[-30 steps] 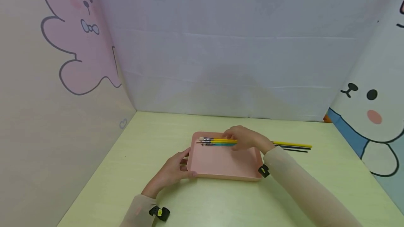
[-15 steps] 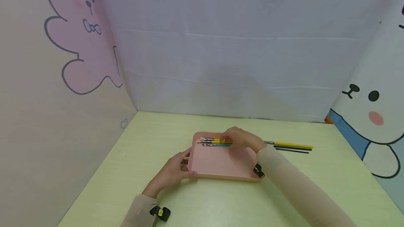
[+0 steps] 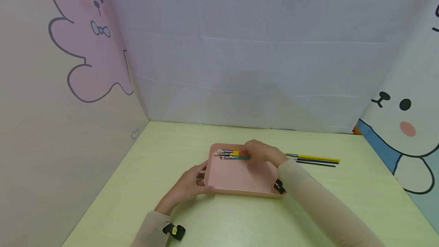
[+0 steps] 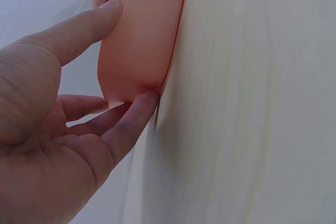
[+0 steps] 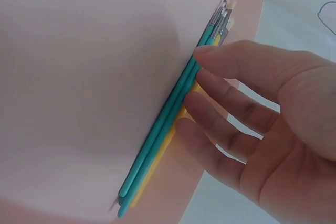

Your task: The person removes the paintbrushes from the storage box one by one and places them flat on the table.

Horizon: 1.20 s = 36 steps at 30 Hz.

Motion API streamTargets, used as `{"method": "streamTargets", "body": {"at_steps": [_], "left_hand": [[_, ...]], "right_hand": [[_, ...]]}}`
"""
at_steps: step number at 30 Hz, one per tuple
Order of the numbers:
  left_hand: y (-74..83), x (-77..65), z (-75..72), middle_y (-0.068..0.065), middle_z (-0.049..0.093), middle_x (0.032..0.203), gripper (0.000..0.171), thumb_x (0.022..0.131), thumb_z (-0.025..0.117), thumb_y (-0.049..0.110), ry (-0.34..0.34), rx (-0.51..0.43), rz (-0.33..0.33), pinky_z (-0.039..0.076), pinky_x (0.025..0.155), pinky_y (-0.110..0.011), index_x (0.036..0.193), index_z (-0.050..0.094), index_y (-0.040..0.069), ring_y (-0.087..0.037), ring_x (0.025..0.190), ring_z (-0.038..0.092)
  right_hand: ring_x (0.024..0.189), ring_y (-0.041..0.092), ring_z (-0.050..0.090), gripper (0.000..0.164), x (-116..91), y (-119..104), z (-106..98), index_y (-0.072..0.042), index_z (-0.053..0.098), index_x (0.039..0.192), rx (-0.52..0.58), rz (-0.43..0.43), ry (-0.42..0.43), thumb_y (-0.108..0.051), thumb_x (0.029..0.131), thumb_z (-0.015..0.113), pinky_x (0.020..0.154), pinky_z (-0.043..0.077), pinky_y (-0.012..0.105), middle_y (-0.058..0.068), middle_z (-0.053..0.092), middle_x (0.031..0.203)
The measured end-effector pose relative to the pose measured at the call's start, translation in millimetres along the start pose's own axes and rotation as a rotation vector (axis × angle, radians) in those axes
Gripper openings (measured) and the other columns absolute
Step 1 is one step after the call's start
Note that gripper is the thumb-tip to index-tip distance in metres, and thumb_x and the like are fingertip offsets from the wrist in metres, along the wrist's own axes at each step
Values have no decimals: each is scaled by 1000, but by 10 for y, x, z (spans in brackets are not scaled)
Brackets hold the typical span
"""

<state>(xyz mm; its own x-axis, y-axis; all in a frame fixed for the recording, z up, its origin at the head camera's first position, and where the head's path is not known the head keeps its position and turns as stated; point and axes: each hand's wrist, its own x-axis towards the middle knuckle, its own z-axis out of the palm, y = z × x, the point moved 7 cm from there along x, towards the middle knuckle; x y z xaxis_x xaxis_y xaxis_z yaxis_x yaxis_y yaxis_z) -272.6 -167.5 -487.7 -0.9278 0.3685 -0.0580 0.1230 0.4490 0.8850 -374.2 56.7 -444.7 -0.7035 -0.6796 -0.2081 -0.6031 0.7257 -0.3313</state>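
Note:
A shallow pink tray (image 3: pixel 240 192) lies on the table. At its near left corner my left hand (image 3: pixel 186 186) holds the tray, thumb on the near wall and fingers along the left side, as the left wrist view (image 4: pixel 68 108) also shows. Several teal and yellow paintbrushes (image 3: pixel 233 157) lie in a bunch inside, near the far wall, bristles to the left. My right hand (image 3: pixel 258 153) is over their handles. In the right wrist view its thumb and loosely bent fingertips touch along the teal brushes (image 5: pixel 163 114); I see no brush lifted.
On the table (image 3: pixel 212 224), right of the tray, lie more brushes: a yellow-handled one (image 3: pixel 319 158), a dark blue one (image 3: pixel 319 161) and a thin black one (image 3: pixel 317 164). White cloth walls (image 3: pixel 240 68) stand behind and at both sides.
My right hand has slid a little to the left along the brushes, uncovering more of the brushes beyond the tray. The left hand, tray and brushes stay about where they were.

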Motion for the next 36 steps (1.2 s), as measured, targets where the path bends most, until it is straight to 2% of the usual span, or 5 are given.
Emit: {"method": "streamTargets", "body": {"at_steps": [5,17,27,36], "left_hand": [[-15,-4,-4,-16,56,149,104,86,92,25,-3,11,-3,61,99,-31,169,31,14,-29,125,65],[12,-19,-5,-16,55,150,104,85,93,26,0,12,-8,60,101,-34,168,32,13,-30,127,64],[21,-21,-6,-18,55,150,103,84,93,24,6,2,2,61,100,-35,167,33,12,-32,127,64],[50,-20,-8,-16,54,153,103,84,94,22,6,11,32,60,101,-34,167,34,11,-32,127,64]], "right_hand": [[104,22,68,31,-1,-46,0,-7,78,122,-6,-3,-22,2,92,78,96,60,39,6,73,108],[96,14,59,33,-23,12,56,-16,80,118,52,119,-54,3,92,75,89,55,37,0,70,107],[98,14,61,35,-6,9,76,-17,80,119,57,114,-54,2,91,76,90,56,39,0,70,108],[101,19,63,44,-1,9,95,-19,80,115,76,71,-58,13,87,70,90,56,36,-1,70,108]]}}
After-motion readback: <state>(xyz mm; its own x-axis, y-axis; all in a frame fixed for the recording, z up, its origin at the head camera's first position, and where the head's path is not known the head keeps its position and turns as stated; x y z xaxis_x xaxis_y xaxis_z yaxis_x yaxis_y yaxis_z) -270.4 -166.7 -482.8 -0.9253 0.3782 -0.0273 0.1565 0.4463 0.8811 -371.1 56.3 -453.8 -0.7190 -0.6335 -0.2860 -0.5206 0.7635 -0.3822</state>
